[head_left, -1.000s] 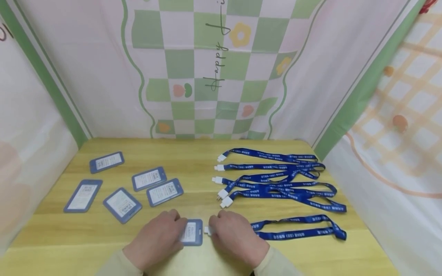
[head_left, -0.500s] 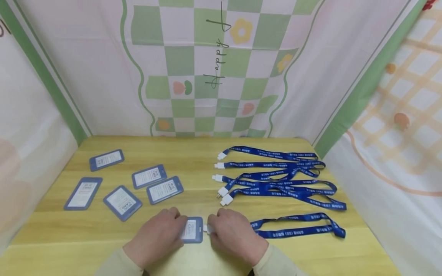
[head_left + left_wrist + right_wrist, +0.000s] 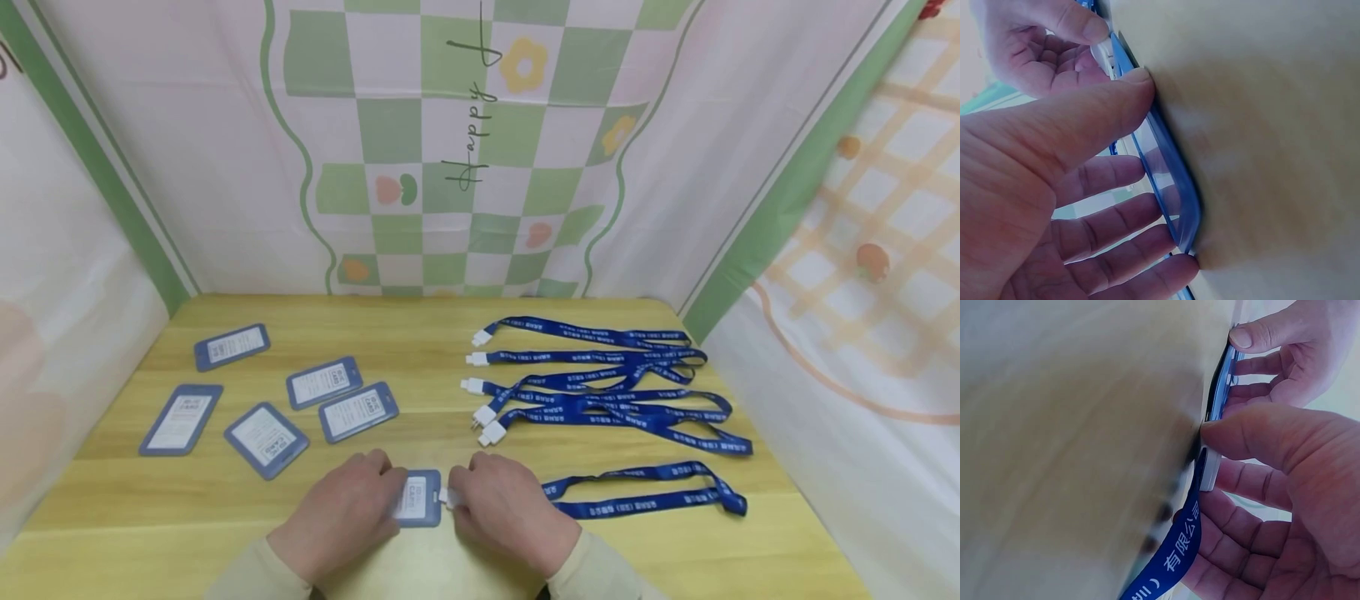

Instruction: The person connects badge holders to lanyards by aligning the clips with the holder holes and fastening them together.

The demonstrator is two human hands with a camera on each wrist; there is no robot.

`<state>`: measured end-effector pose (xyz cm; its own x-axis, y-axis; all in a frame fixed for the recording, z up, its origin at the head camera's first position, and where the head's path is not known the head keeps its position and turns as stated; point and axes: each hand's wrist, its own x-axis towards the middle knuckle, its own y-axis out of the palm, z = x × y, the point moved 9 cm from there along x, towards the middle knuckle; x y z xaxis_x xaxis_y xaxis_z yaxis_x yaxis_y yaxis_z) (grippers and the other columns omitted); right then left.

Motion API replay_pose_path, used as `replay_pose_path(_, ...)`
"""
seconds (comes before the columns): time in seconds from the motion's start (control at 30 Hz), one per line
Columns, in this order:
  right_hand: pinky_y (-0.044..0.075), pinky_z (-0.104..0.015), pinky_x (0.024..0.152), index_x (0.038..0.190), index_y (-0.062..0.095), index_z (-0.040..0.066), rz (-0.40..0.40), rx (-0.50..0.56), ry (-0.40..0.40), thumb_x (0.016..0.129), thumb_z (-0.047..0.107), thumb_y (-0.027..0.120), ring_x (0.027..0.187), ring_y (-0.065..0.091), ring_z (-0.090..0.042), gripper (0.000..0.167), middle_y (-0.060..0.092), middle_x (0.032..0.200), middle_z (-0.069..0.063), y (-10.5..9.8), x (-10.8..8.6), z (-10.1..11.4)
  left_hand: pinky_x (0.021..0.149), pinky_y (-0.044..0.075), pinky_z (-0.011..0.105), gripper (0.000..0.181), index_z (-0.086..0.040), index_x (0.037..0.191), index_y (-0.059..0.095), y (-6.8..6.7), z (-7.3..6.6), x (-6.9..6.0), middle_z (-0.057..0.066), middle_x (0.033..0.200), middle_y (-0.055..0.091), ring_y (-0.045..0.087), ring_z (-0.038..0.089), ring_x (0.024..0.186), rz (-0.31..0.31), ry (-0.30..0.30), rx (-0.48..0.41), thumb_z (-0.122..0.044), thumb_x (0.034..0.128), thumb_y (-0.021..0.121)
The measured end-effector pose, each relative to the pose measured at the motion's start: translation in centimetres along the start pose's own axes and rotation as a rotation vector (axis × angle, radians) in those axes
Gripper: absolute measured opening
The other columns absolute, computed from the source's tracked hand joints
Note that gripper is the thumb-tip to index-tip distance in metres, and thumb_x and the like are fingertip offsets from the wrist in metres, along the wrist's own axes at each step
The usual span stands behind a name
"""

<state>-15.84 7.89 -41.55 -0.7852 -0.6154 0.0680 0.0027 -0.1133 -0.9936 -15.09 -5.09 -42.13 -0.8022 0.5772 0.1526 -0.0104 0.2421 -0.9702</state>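
Observation:
Near the table's front edge, the left hand (image 3: 347, 515) grips a blue-framed card holder (image 3: 429, 518) by its left part, thumb on one long edge and fingers along the other in the left wrist view. The right hand (image 3: 513, 510) pinches the white clip (image 3: 1211, 470) of a blue lanyard (image 3: 637, 505), whose strap runs off to the right. The clip's tip lies at the slotted end of the card holder; whether it passes through the slot cannot be told.
Several blue card holders (image 3: 266, 440) lie on the left of the wooden table (image 3: 420, 333). Several blue lanyards with white clips (image 3: 477, 358) lie at the right, some overlapping. Patterned cloth (image 3: 390, 133) hangs behind and at both sides.
The right hand and its clip have shifted slightly left, closing the gap to the card holder; the lanyard's far end has slid a little left. The left hand keeps its grip.

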Motion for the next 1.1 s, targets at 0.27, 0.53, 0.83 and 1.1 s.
replay_pose_path(0.27,0.031,-0.018,0.048,0.086,0.072,0.017,-0.004,-0.008,-0.004,0.086,0.020,0.075,0.059,0.038,-0.005,0.004,0.050,0.067,0.009,0.04,0.03,0.06,0.060,0.050,0.025,0.038,-0.011,0.111,0.072,0.10,0.08,0.02,-0.002,0.089,0.060,0.050,0.009,0.073,0.000,-0.007,0.004,-0.032,0.0823,0.084)
replay_pose_path(0.53,0.033,-0.017,0.049,0.090,0.074,0.017,0.022,-0.015,-0.005,0.089,0.020,0.075,0.060,0.040,-0.004,0.004,0.054,0.069,0.008,0.25,0.06,0.04,0.061,0.051,0.025,0.039,-0.011,0.111,0.073,0.15,0.22,0.03,-0.003,0.089,0.060,0.051,0.009,0.074,0.011,-0.027,0.000,-0.034,0.0816,0.085)
replay_pose_path(0.83,0.034,-0.018,0.049,0.091,0.074,0.017,0.037,-0.023,0.002,0.090,0.020,0.076,0.060,0.041,-0.005,0.004,0.055,0.070,0.007,0.43,0.15,0.02,0.060,0.047,0.024,0.037,-0.012,0.107,0.074,0.11,0.36,0.18,-0.005,0.085,0.058,0.048,0.008,0.071,0.009,-0.035,-0.021,-0.033,0.0796,0.086)
replay_pose_path(1.1,0.033,-0.017,0.049,0.089,0.073,0.016,-0.003,-0.032,-0.014,0.090,0.020,0.077,0.060,0.041,-0.005,0.006,0.056,0.068,0.007,0.24,0.08,0.34,0.060,0.046,0.024,0.038,-0.012,0.107,0.076,0.20,0.52,0.29,-0.004,0.085,0.059,0.047,0.009,0.071,0.015,-0.042,-0.037,-0.034,0.0786,0.087)
